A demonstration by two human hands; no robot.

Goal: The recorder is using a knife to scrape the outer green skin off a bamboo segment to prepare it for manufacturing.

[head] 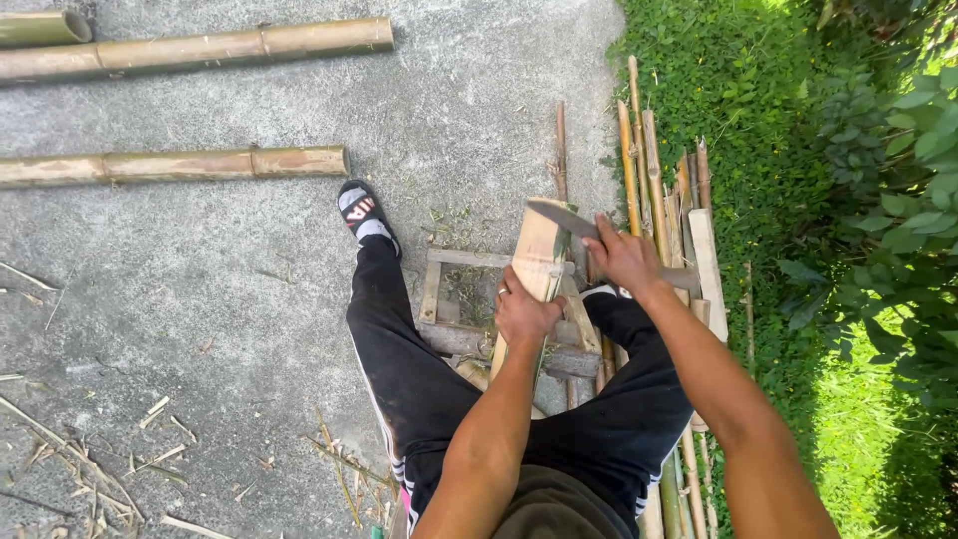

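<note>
Two hands are on the work: your left hand (521, 314) is closed around the upright bamboo piece (537, 262), steadying it on the small wooden stand (451, 299) between your knees, and your right hand (624, 258) is wrapped shut on the handle of the knife (561, 217), whose blade lies across the top end of the piece. The blade looks to be just entering the end, though from this angle you cannot be sure how deep it sits, so the split seems barely begun. Finished strips (659, 190) are stacked at your right by the grass (738, 90). Whole bamboo poles (180, 165) lie uncut on the concrete (200, 289), so much appears left.
</note>
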